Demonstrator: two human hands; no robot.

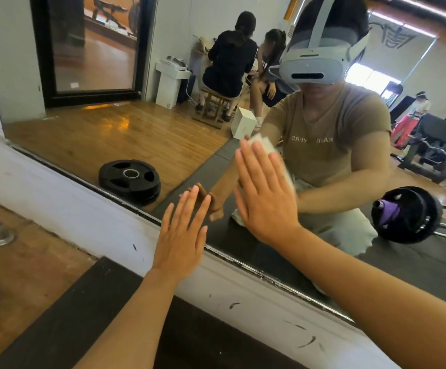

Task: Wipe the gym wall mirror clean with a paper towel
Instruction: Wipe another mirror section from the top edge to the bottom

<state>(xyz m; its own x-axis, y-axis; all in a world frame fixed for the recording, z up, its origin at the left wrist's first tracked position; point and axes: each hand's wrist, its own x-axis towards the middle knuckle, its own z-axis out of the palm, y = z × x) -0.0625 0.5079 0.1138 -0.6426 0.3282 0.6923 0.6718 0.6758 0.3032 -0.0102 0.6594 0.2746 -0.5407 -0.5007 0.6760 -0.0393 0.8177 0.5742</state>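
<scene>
A person knelt at a low wall mirror (136, 129), both arms reaching forward. The right hand (264, 193) lay flat, fingers straight and together, pressing a white paper towel (263, 143) against the glass (only its edges showed past the fingers). The left hand (183, 230) rested open on the lower glass near the frame. The towel looked thin, soft and easily torn, so a flat palm seemed a better hold than a pinch.
</scene>
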